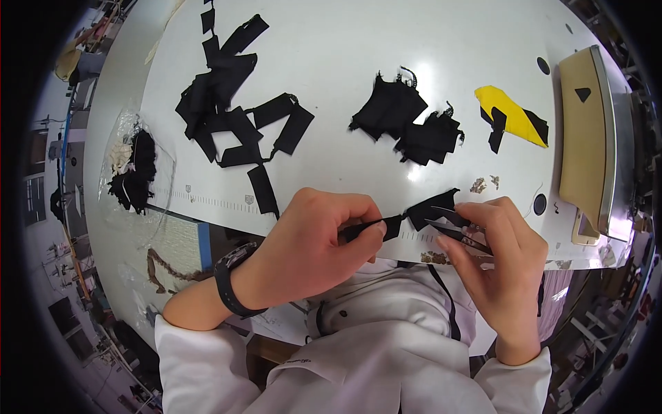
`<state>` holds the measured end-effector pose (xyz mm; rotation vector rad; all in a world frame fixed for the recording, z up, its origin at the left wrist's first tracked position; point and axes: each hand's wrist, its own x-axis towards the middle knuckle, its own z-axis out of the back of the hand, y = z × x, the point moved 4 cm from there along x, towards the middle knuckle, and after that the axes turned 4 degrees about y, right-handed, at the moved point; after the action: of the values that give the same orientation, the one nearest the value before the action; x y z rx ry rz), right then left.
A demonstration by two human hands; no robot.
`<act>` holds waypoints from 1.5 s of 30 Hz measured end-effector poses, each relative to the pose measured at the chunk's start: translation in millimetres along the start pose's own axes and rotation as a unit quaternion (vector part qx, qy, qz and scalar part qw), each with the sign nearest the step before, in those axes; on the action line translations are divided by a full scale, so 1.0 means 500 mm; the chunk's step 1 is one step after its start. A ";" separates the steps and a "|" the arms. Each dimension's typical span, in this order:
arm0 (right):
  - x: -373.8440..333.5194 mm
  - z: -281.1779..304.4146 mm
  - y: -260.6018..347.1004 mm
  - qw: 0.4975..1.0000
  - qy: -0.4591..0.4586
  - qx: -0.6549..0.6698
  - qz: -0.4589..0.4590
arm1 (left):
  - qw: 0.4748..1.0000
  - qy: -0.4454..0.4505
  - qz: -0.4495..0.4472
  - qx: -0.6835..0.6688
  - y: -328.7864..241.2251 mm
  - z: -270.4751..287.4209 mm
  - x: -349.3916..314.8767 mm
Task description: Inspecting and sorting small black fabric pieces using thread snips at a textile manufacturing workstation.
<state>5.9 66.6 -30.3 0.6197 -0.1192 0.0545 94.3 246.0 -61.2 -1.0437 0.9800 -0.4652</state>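
Observation:
My left hand (317,238), a dark watch on its wrist, is closed in a pinch on a black fabric strip (392,226) at the table's near edge. A narrow link, likely thread, joins this strip to another black fabric piece (431,205) on its right. Closed around a pair of dark thread snips (463,234) is my right hand (503,252). The snips' two blade tips are apart and point left, over the right-hand fabric piece. Beyond my left hand lies a tangled chain of black fabric pieces (231,131), its lower end reaching toward my hand.
Loose black fabric pieces (389,107) lie at the table's middle, with a yellow-and-black piece (512,117) to their right. A beige and metal box-like machine (583,131) stands at the right edge. On the left, a clear plastic bag (141,165) holds black and cream scraps.

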 end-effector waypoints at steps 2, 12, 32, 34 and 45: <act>0.007 -0.011 0.006 1.000 -0.023 0.007 0.011 | 1.000 -0.020 0.005 -0.006 0.005 0.001 -0.004; 0.023 -0.064 -0.025 0.992 -0.036 -0.112 -0.033 | 0.988 -0.046 -0.036 0.143 0.015 0.021 -0.022; 0.008 -0.059 0.015 0.999 -0.015 0.048 -0.006 | 0.999 -0.021 -0.015 0.034 0.015 0.012 -0.029; -0.008 -0.045 0.006 0.960 0.046 0.242 -0.131 | 0.998 -0.002 -0.052 0.026 0.003 0.002 -0.031; 0.056 -0.033 -0.041 0.992 0.028 0.047 -0.114 | 0.997 -0.027 -0.038 0.064 -0.002 0.016 -0.023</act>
<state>37.1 60.0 -52.2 0.7217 0.0091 -0.1435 95.5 258.0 -54.0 -0.9764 0.8534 -0.5526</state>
